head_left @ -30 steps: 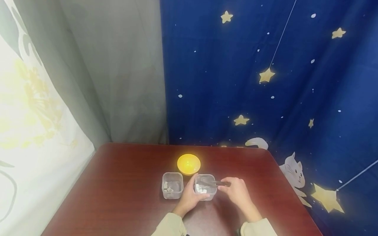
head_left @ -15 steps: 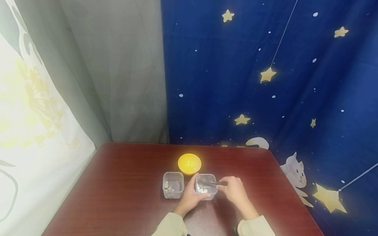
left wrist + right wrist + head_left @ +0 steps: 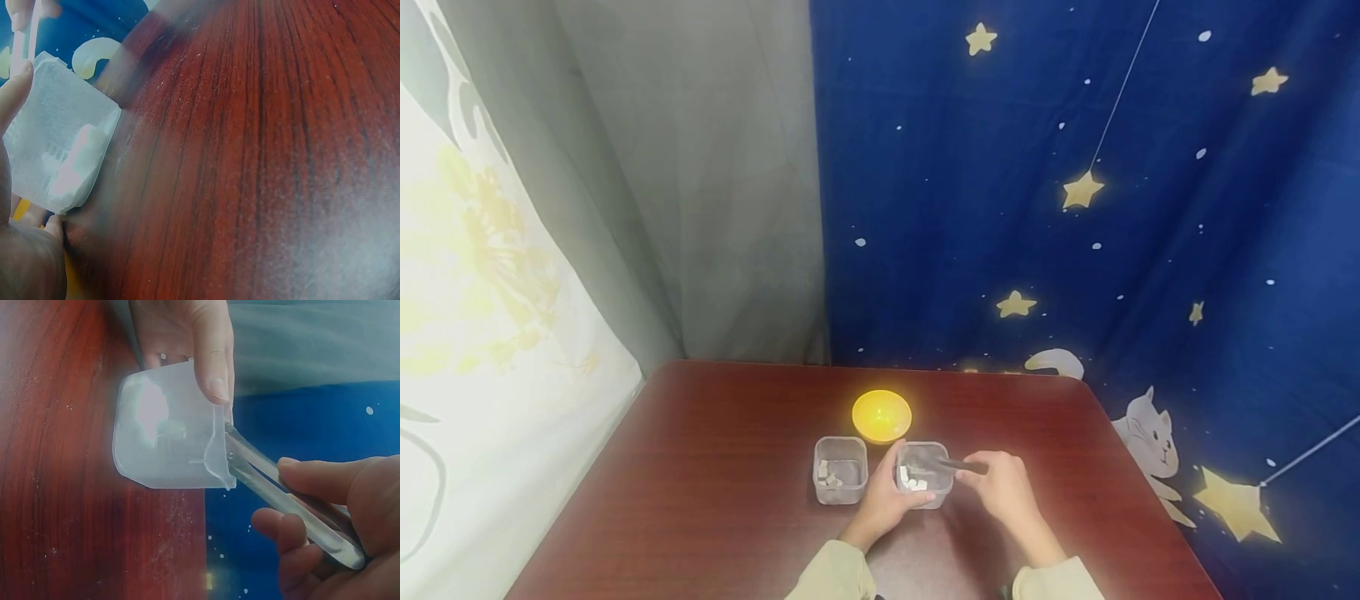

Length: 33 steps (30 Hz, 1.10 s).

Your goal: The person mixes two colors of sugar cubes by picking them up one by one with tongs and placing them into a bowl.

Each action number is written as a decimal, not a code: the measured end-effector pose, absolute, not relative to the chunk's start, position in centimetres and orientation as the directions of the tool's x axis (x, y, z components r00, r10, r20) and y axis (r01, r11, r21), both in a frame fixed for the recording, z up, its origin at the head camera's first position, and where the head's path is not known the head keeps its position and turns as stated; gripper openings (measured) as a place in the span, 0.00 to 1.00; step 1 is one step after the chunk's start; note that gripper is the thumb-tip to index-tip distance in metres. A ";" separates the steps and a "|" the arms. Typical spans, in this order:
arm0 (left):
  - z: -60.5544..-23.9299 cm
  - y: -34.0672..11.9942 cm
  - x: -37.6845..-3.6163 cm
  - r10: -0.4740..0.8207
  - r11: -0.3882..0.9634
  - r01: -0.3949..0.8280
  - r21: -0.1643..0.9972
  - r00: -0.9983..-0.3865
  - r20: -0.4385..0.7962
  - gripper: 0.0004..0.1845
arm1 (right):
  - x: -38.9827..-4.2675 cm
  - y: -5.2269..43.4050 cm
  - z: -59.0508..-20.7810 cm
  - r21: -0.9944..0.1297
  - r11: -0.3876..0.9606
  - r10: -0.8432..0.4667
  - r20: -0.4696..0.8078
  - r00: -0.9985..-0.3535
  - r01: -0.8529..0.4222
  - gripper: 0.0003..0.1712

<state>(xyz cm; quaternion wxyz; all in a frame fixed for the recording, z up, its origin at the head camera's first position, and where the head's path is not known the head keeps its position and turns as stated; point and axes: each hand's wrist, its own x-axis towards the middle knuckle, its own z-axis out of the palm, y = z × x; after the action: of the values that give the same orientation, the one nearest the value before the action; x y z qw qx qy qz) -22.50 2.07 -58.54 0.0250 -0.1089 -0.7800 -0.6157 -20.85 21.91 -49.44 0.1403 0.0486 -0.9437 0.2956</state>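
Note:
My left hand (image 3: 880,502) holds a clear square plastic container (image 3: 936,498) by its side, thumb at the near rim. Several small white pieces (image 3: 912,481) lie in it. Metal tongs (image 3: 272,495) are held in my right hand (image 3: 1006,490), thumb on one arm and curled fingers on the other. The tongs' tips reach over the rim into the container; whether they touch a piece is hidden. In the left wrist view the white pieces are bunched along one wall of the container.
A second clear container (image 3: 840,494) with several whitish pieces (image 3: 828,475) stands just left of my left hand. Behind both containers is a yellow bowl (image 3: 881,417). Everything is on a dark red wooden table (image 3: 737,467), with curtains beyond its far edge.
My right hand and the tongs shift slightly left, then back right, with the tips staying inside the container. The left hand keeps its hold on the container.

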 end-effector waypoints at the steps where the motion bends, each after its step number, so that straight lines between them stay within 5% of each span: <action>1: -58.5 2.0 -22.5 0.139 0.222 0.197 0.955 -0.976 0.168 0.56 | -20.7 22.0 -49.3 -0.546 0.818 -0.009 0.302 -0.953 -0.181 0.10; 33: -58.3 2.1 -22.5 0.144 0.205 0.175 0.963 -0.979 0.148 0.56 | -20.1 21.2 -46.6 -0.639 0.745 0.136 0.425 -0.895 -0.191 0.12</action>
<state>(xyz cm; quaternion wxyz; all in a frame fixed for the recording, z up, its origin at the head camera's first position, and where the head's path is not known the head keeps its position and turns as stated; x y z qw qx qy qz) -22.50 2.09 -58.29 0.0127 -0.1027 -0.7760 -0.6221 -20.07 21.15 -46.62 0.2287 0.0152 -0.9057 0.3567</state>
